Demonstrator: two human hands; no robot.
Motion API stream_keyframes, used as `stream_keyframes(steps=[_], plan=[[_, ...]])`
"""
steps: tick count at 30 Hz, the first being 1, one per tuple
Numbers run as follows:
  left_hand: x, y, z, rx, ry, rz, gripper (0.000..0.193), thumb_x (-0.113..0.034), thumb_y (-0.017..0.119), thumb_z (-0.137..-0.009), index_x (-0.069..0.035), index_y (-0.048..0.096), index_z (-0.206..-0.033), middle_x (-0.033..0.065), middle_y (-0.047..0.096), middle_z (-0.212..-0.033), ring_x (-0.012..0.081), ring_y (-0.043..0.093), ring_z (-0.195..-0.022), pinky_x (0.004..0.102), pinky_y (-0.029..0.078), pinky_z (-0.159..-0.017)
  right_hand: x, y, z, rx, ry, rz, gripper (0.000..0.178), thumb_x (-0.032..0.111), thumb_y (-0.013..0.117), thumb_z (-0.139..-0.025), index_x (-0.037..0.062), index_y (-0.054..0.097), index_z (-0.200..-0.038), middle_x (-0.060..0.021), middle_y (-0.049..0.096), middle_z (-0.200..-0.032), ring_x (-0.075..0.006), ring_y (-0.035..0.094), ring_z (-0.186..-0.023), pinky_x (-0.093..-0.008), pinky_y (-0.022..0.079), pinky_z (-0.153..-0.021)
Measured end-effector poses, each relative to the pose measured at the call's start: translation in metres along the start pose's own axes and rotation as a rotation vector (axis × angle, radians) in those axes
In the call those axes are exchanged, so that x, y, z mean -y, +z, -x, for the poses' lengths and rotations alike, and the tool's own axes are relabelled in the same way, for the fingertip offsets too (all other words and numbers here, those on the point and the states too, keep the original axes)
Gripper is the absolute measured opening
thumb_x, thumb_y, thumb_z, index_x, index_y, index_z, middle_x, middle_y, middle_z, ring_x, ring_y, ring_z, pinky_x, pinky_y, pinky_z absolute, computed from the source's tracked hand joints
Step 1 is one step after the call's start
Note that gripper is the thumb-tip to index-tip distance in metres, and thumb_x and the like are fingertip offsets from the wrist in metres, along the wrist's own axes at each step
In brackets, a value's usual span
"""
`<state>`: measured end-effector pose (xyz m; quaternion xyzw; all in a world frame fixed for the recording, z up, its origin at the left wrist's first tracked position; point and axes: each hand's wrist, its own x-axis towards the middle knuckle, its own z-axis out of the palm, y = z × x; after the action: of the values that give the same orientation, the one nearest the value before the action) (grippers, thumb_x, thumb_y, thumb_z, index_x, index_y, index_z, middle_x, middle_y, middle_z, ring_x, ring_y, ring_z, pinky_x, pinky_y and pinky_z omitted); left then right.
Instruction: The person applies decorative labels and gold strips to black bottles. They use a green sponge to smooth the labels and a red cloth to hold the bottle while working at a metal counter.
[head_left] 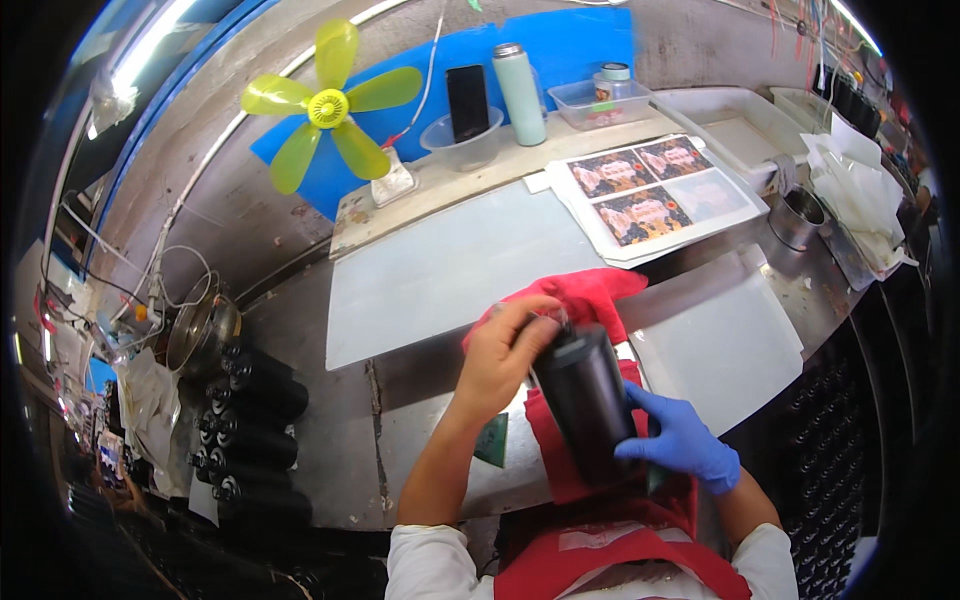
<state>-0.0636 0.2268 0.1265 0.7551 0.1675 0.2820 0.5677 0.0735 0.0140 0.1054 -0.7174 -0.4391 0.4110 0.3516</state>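
A black cylindrical bottle leans over the front of the metal bench, its top tilted away to the left. My right hand, in a blue glove, is closed around the side of its body. At the bottle's top my bare left hand has its thumb and fingers pinched by the small loop there; the fingertips are slightly blurred. Behind and beneath the bottle lies a red cloth. A dark green piece, partly hidden, shows below the gloved hand. Left of the bottle, a green triangular piece lies on the bench.
Several black bottles lie stacked at the left. Printed sheets rest at the back right, near a metal cup. A green fan, a pale green flask and a phone in a plastic bowl stand behind.
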Motion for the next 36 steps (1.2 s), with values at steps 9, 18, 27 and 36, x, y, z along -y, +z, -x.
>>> stream_keyframes(steps=[9,18,27,36], plan=[[0.069,0.076,0.068,-0.165,-0.258,0.516,0.088,-0.004,0.066,-0.08,0.001,0.006,-0.144,0.0155,0.036,-0.137,0.0221,0.041,-0.124,0.0335,0.033,-0.103,-0.027,-0.005,-0.037,0.008,-0.043,-0.164,0.064,0.036,0.071,-0.079,0.0086,0.047,-0.132,-0.0159,0.065,-0.104,-0.0202,0.062,-0.094,-0.0313,0.046,-0.085],[0.058,0.089,0.061,-0.236,-0.301,0.626,0.067,-0.013,0.063,-0.08,0.001,0.028,-0.136,0.0125,0.048,-0.124,0.0222,0.05,-0.113,0.0347,0.039,-0.099,-0.098,-0.054,0.053,-0.232,-0.006,0.408,0.083,0.034,0.077,-0.066,0.0116,0.04,-0.136,-0.0081,0.055,-0.108,-0.0277,0.061,-0.085,-0.034,0.051,-0.074],[0.063,0.088,0.064,-0.261,-0.28,0.614,0.066,-0.017,0.063,-0.082,0.0,0.029,-0.136,0.0127,0.049,-0.123,0.0224,0.052,-0.11,0.0344,0.041,-0.095,-0.121,-0.079,0.052,-0.578,0.117,0.152,0.018,0.019,0.066,-0.08,0.0042,0.062,-0.089,-0.004,0.059,-0.074,-0.0131,0.059,-0.063,-0.0291,0.048,-0.057],[0.062,0.095,0.064,-0.225,-0.221,0.544,0.055,-0.023,0.054,-0.089,0.0,0.032,-0.134,0.0144,0.051,-0.122,0.0233,0.054,-0.107,0.0347,0.045,-0.092,-0.195,-0.186,0.114,-1.198,0.399,0.414,0.05,0.031,0.072,-0.076,0.0022,0.057,-0.113,-0.0117,0.061,-0.099,-0.0249,0.061,-0.082,-0.0334,0.048,-0.075]])
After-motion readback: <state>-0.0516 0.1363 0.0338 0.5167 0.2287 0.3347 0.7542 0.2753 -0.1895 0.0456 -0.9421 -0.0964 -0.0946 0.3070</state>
